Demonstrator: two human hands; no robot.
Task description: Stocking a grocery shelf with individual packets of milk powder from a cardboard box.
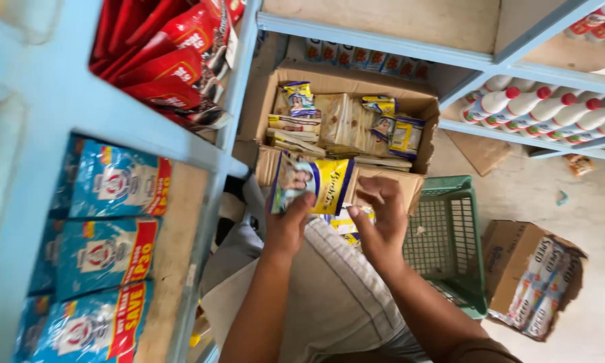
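While I look down through the head camera, my left hand (287,225) grips a yellow and blue packet (311,183) by its lower left corner, fingers closed on it and thumb on its front. The packet is held up just in front of an open cardboard box (342,79), above my lap, and its printed face is turned toward me. My right hand (381,218) hovers just beside the packet's right edge with the fingers curled and partly spread; it holds nothing that I can make out, and I cannot tell whether a fingertip touches the packet. Beneath both hands, more yellow packets (346,225) lie on my lap.

The box sits on the floor ahead of me, filled with packets stacked on edge and lying flat, in yellow, blue and beige. To my right stands a green plastic basket (450,242), touching the box's front corner. Farther right lies a smaller carton (510,249) on its side with white sachets (541,296) showing. On my left, a light blue shelf (148,128) carries blue bags (111,259) below and red bags (171,57) above. White bottles with red caps (551,106) lie in a row on the shelf at upper right.
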